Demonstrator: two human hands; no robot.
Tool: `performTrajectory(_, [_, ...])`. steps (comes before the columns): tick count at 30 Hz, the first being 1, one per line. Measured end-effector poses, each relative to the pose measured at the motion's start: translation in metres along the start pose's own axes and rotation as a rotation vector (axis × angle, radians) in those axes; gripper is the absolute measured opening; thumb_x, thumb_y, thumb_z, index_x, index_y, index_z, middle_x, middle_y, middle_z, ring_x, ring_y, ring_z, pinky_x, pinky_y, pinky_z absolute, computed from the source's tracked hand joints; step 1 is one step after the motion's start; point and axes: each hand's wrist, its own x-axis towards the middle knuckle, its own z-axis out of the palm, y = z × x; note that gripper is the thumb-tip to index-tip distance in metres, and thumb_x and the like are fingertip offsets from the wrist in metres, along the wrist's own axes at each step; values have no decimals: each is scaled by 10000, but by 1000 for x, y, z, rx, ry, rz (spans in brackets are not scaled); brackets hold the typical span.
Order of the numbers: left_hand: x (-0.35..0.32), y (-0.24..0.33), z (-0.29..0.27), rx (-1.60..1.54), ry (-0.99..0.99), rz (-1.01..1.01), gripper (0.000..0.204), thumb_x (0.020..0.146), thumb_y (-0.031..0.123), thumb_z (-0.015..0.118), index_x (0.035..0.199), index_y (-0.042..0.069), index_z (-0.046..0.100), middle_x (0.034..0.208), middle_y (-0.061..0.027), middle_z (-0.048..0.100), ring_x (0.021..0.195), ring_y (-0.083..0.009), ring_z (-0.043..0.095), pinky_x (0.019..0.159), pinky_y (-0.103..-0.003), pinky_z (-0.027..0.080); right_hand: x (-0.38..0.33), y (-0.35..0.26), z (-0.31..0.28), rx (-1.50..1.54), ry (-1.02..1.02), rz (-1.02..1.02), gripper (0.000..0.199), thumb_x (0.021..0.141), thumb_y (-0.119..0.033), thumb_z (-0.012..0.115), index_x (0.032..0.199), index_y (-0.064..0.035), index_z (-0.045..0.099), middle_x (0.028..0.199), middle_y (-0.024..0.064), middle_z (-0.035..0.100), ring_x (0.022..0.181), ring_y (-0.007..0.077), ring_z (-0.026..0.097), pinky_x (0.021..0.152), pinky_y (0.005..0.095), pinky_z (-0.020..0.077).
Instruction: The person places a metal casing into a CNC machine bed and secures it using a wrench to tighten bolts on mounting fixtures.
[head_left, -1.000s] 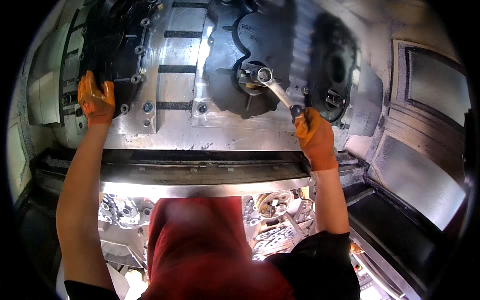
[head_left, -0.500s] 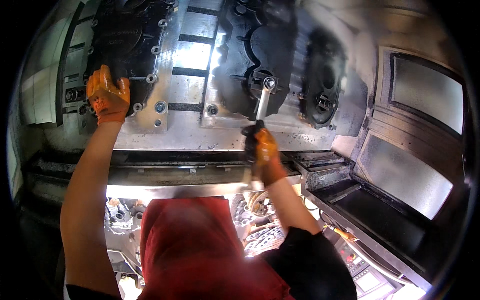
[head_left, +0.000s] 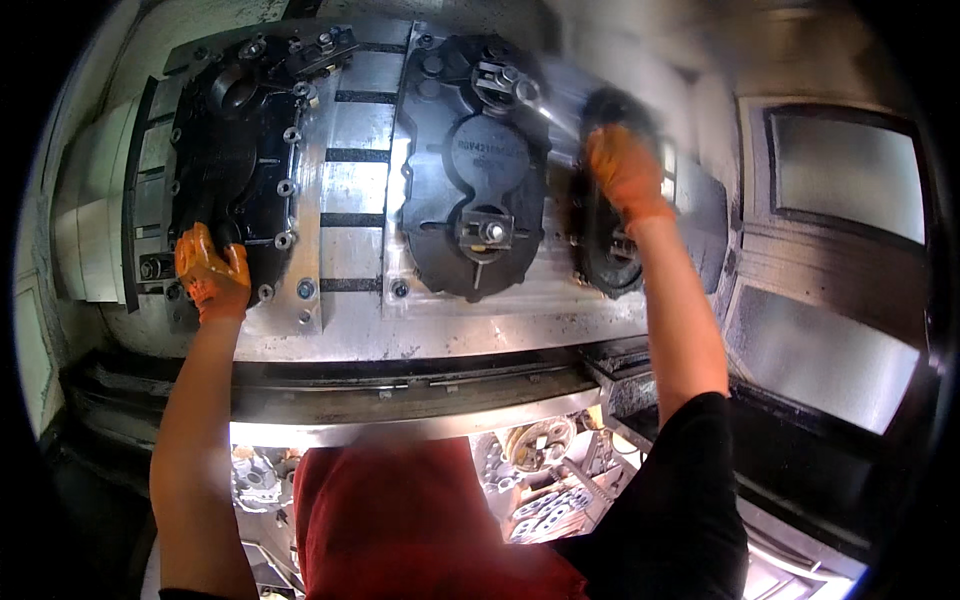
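From the head camera, the left hand (head_left: 212,274), in an orange glove, pressed flat against the lower edge of the left black casting (head_left: 235,165), fingers spread rather than closed around anything. The right hand (head_left: 625,175), also gloved in orange, reached up onto the right black casting (head_left: 608,255), which was blurred; whether it gripped anything there could not be told. The middle casting (head_left: 478,165) stood between the two, long axis upright on the metal fixture plate (head_left: 350,180), its clamp bolt (head_left: 490,231) down and to the left of the right hand, the nearer hand.
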Motion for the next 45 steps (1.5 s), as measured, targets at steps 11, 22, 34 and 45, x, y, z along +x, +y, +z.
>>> performTrajectory(11, [-4,-2,0,22,-1,58,480,745,105,607,1155,-126,515,1038,-284,547,998,-463,526,985,-513,402,58,19,36,90,-137,-117,344,935,-378,511,918,-67,657,896,205,679,847,406,645,711,488,500])
performTrajectory(22, [5,4,-10,43,87,77,472,716,75,605,1139,-116,518,1008,-274,539,975,-462,522,937,-512,411,14,-36,-6,120,-9,74,380,948,-394,502,1028,-59,662,906,258,665,872,449,634,759,508,498])
performTrajectory(34, [-17,-17,7,34,82,106,499,869,158,599,1272,-117,490,1247,-269,533,1165,-434,506,1033,-499,393,116,1,-12,-185,-231,-370,407,900,-498,534,977,-130,689,848,177,680,806,412,637,680,463,495])
performTrajectory(45, [-13,-13,5,8,7,56,498,878,121,622,1292,-116,479,1269,-279,527,1177,-430,502,1045,-499,382,117,25,14,-209,-159,-360,330,906,-423,533,941,-140,699,860,176,684,819,402,646,705,459,498])
